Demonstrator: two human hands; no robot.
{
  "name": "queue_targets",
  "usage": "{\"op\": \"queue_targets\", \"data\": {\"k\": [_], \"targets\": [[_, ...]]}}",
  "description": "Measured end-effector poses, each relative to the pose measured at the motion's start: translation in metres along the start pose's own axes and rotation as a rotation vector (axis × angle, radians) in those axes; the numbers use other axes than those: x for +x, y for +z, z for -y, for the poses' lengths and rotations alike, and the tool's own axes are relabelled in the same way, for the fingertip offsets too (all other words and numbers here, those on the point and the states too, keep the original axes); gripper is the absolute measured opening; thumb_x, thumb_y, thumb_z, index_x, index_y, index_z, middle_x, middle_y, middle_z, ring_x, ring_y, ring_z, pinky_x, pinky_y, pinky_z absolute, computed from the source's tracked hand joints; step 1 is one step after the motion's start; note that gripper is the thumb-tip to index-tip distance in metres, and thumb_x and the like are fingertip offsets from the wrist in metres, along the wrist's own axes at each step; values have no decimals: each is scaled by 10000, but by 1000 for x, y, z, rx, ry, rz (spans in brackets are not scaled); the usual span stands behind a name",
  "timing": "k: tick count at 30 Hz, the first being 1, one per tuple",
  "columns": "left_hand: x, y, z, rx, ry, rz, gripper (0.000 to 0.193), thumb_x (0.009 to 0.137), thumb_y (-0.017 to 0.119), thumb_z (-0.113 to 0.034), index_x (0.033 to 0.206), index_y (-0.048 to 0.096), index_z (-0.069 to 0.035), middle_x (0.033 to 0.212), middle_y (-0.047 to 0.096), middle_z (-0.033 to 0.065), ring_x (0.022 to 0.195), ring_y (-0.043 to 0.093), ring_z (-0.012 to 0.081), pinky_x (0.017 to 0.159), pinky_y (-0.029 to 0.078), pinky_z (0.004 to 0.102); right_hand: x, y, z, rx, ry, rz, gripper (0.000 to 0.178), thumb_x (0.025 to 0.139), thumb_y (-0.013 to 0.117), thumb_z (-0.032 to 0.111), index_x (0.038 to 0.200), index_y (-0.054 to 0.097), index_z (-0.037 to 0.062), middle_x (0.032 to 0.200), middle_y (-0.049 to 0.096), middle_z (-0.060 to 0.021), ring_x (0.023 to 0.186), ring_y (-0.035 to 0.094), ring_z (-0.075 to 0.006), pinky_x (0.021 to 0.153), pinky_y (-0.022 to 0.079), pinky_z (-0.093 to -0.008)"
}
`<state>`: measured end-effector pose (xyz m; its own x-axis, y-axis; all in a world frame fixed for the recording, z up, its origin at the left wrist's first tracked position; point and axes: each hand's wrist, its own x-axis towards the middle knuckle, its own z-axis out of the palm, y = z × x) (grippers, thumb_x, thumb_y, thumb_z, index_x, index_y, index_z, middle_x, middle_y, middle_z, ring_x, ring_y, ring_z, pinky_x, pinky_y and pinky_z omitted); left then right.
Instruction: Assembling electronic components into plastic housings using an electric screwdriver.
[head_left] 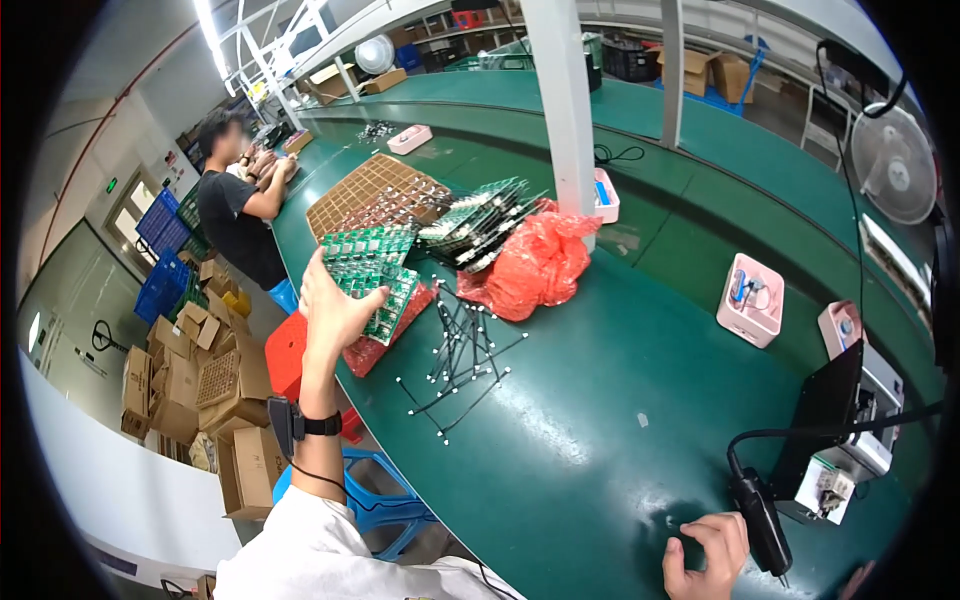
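Note:
My left hand point(338, 305) reaches out to the left side of the bench, its thumb and fingers spread round the edge of a green circuit board panel point(385, 310). Another green panel lies just behind it, over red bubble wrap point(370, 352). More circuit boards point(485, 220) are stacked to the right, beside a crumpled red plastic bag point(540, 262). Short black cables with white connectors point(462, 350) lie scattered in front. At the lower right, my right hand point(708, 558) is empty with bent fingers apart, beside a black electric screwdriver point(762, 522) that hangs tip down.
A brown divided tray point(365, 195) lies behind the boards. Pink bins point(752, 300) stand along the far right. A metal-and-black machine point(850, 425) sits at the right edge. A white post point(562, 110) rises from the bench. Another person point(235, 210) works at far left.

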<state>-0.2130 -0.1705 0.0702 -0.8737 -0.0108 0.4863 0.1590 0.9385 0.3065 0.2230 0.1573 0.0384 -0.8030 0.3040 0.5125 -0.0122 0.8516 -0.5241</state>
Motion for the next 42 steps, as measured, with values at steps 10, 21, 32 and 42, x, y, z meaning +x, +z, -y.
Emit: {"op": "queue_targets", "data": {"k": [10, 21, 32, 42], "targets": [[-102, -48, -125, -1648, 138, 1136, 1160, 776, 747, -661, 1608, 323, 27, 1589, 447, 239, 1420, 503, 331, 1163, 446, 449, -26, 13, -3, 381, 293, 46, 244, 861, 796, 60, 1079, 711, -9, 1012, 691, -205, 825, 662, -376, 729, 548, -447], [-170, 24, -224, -1002, 641, 1691, 548, 1129, 528, -358, 1541, 391, -24, 1400, 617, 182, 1204, 608, 196, 1028, 519, 377, -29, 10, -23, 864, 961, -130, 361, 969, 732, 64, 1278, 598, -68, 797, 679, -57, 567, 615, -78, 493, 452, -225], [-62, 181, -383, -287, 157, 276, 1175, 808, 833, -528, 1583, 206, 94, 1620, 163, 447, 1538, 173, 562, 1248, 238, 605, -33, 11, -33, 545, 754, 121, 209, 952, 716, -2, 1149, 674, -55, 785, 675, -52, 574, 615, -42, 456, 420, -242], [-39, 221, -394, -230, -86, 259, 1187, 705, 899, -560, 1496, 263, 55, 1477, 416, 337, 1403, 416, 455, 1179, 355, 547, -40, 11, -14, -84, 491, 56, 229, 827, 843, 157, 936, 708, 6, 744, 596, -60, 537, 638, -243, 503, 465, -363]]}}
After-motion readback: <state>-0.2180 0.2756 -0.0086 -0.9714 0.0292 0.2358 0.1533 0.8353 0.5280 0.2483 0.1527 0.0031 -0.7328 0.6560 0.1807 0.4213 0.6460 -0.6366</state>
